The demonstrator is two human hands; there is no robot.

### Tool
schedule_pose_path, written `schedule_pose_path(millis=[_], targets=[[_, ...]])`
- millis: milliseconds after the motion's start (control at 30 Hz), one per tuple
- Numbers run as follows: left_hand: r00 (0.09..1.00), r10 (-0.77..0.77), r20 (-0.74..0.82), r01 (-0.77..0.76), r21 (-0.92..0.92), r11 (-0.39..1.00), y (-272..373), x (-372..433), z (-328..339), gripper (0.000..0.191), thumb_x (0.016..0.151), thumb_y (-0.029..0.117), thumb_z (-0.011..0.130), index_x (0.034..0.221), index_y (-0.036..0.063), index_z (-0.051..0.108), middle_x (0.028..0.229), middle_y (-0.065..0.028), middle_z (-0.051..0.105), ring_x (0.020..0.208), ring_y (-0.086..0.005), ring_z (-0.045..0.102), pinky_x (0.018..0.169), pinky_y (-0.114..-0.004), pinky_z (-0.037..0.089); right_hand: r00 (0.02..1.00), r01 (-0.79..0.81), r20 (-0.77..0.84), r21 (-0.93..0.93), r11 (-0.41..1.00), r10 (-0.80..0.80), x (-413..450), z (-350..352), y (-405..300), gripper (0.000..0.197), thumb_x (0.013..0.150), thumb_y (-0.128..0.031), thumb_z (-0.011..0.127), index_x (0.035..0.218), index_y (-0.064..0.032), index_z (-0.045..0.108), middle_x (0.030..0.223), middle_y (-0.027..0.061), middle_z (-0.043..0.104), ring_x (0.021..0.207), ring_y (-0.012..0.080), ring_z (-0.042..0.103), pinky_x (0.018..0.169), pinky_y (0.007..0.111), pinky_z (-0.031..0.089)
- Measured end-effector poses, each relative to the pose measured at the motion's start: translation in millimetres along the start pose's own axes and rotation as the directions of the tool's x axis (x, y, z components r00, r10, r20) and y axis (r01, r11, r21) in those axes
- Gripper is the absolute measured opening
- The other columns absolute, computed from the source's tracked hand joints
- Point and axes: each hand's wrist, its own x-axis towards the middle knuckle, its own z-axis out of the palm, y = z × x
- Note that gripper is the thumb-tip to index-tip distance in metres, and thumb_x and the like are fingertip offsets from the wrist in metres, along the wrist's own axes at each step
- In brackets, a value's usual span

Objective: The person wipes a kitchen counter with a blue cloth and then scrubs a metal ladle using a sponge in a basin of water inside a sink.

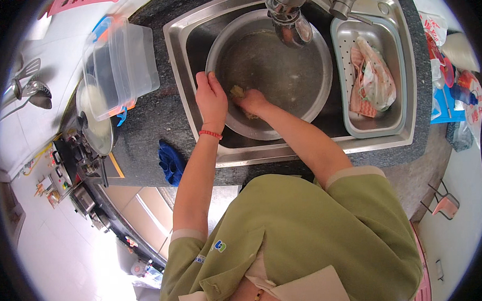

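A wide round metal basin (286, 77) stands in the larger bowl of a stainless steel sink (245, 156), with cloudy water inside. My left hand (212, 95) grips the basin's left rim, thumb over the edge. Inside the basin, my right hand (252, 101) is low against the left wall, its fingers on a yellowish scrubber or sponge (237, 91); part of it shows beyond the fingertips and more shows below the hand. The faucet (290, 25) overhangs the basin's upper part.
A perforated steel basket (345, 107) at the right holds a striped cloth (357, 100) and a crumpled plastic bag (376, 82). Left of the sink are stacked clear plastic containers (132, 60), a glass pot lid (99, 135) and a dark blue cloth (171, 163) on the stone counter.
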Motion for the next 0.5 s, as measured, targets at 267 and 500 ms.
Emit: schedule_pose_path(millis=[267, 500], targets=[[0.999, -0.023, 0.044, 0.023, 0.009, 1.000, -2, 0, -3, 0.018, 0.092, 0.018, 0.041, 0.083, 0.0027, 0.041, 0.067, -0.0209, 0.050, 0.062, -0.0406, 0.051, 0.053, -0.042, 0.040, 0.998, 0.062, 0.012, -0.329, 0.942, -0.061, -14, -28, 48, 0.032, 0.075, -0.027, 0.057, 0.088, 0.0023, 0.064, 0.089, 0.0229, 0.061, 0.085, 0.0356, 0.060, 0.072, 0.042, 0.048], [0.999, -0.010, 0.047, 0.011, -0.012, 1.000, 1, 1, -4, 0.018, 0.092, 0.019, 0.041, 0.084, 0.0025, 0.040, 0.066, -0.0209, 0.050, 0.062, -0.0409, 0.050, 0.053, -0.042, 0.039, 0.976, -0.031, -0.167, -0.733, 0.679, -0.137, -18, -67, 69, 0.022, 0.083, -0.011, 0.046, 0.091, -0.0017, 0.064, 0.093, 0.0181, 0.060, 0.088, 0.0296, 0.060, 0.071, 0.039, 0.049]])
